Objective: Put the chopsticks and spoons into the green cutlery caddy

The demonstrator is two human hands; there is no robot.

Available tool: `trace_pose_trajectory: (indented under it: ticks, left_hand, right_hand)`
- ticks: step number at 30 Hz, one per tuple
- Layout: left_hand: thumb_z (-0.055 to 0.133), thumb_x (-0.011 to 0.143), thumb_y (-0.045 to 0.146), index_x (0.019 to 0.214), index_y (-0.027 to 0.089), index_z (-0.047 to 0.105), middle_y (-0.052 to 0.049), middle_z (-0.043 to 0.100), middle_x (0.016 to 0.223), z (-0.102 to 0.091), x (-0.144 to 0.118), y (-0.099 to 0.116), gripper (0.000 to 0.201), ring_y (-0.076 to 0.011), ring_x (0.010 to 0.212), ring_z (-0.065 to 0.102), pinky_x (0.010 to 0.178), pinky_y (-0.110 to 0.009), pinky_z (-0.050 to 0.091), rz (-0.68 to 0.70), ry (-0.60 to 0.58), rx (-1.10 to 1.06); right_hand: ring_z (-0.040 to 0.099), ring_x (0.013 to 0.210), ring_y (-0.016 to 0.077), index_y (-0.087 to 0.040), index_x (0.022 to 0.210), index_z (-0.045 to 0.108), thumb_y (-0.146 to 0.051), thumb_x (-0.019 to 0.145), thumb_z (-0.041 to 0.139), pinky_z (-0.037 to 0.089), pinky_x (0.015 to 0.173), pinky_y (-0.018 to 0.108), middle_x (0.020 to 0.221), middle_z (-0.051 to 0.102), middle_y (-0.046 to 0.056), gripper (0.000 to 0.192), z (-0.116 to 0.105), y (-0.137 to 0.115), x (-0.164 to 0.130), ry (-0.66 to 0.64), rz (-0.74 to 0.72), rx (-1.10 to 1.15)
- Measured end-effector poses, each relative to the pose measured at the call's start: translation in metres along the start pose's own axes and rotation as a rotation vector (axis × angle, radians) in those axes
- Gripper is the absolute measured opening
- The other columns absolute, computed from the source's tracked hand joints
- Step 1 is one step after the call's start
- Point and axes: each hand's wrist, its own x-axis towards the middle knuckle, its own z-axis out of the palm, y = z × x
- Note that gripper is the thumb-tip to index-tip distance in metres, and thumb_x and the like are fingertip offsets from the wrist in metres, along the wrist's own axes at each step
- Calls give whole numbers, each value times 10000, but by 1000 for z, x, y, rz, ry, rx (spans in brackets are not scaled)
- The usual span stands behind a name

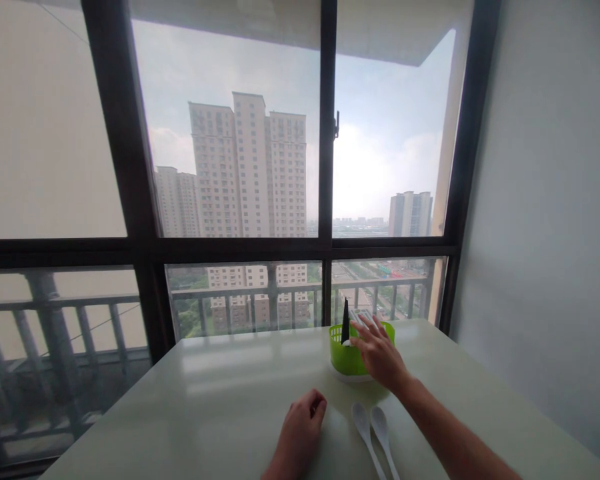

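1. The left hand (pixel 300 427) rests on the pale glossy table (pixel 220 400), fingers curled in, clamped on nothing.
2. Just right of it lie two white spoons (pixel 373 433), side by side, bowls pointing away.
3. Beyond them the right hand (pixel 380 353) lies fingers spread over the near rim of the green basket (pixel 345 357) (touching it, gripping nothing).
4. A dark, pointed utensil (pixel 345 321) stands upright in the basket.
5. Behind, a dark-framed window (pixel 325 247) shows tower blocks; a plain wall (pixel 545 233) stands at right.
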Motion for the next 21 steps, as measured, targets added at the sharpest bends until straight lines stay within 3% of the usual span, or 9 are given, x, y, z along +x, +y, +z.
trace_pose_trajectory:
  ticks: [2,5,8,10,12,14,17,21]
  left_hand:
    - [481,948,323,811,207,638,-12,681,767,-1,0,0,238,-172,744,609,702,-254,377,-1,-1,-10]
    - [484,947,327,819,209,639,-17,686,777,-1,0,0,233,-176,752,617,703,-255,385,0,-6,-23]
    - [500,936,327,869,207,648,-25,694,794,-1,1,1,202,-179,756,626,704,-256,395,-16,-18,-41]
    - [507,931,333,917,207,651,-24,691,788,-1,1,2,191,-179,745,627,703,-256,399,-29,-22,-52]
    - [506,931,341,945,209,649,-17,680,770,-1,1,2,195,-177,730,622,697,-255,399,-30,-22,-56]
    - [507,928,339,952,209,644,-13,673,760,-2,1,1,190,-174,715,614,690,-253,396,-32,-27,-56]
    - [505,926,322,938,210,633,-11,672,765,-1,2,-2,171,-167,711,602,686,-247,390,-29,-20,-46]
    - [488,940,348,825,215,599,-2,661,754,3,2,-8,207,-158,706,584,670,-239,364,-16,-4,-10]
  right_hand:
    - [423,1395,303,-241,1145,721,-9,821,557,282,1175,538,1408,601,90,430,-7,-3,-2,55,70,36]
    - [608,1109,265,-219,1076,720,-78,885,495,451,993,423,1134,703,107,327,-19,-6,-15,91,290,143]
    - [643,830,203,-225,993,718,-217,923,501,489,807,319,914,703,58,228,-22,-7,-41,-166,442,289]
    - [654,870,211,-240,1050,728,-271,851,604,485,829,317,969,708,56,236,-16,-6,-63,-398,444,359]
    - [653,983,239,-246,1148,721,-263,763,672,475,896,333,1068,708,72,388,-3,-5,-84,-544,436,413]
    - [650,1016,243,-240,1164,726,-225,715,678,476,902,325,1088,714,73,452,13,-4,-99,-621,468,471]
    - [665,872,201,-212,952,774,-140,673,627,482,784,273,916,740,39,324,33,0,-109,-680,547,545]
    - [571,534,120,-173,832,741,-132,688,571,401,532,217,685,680,-4,226,24,17,-98,-694,660,641]
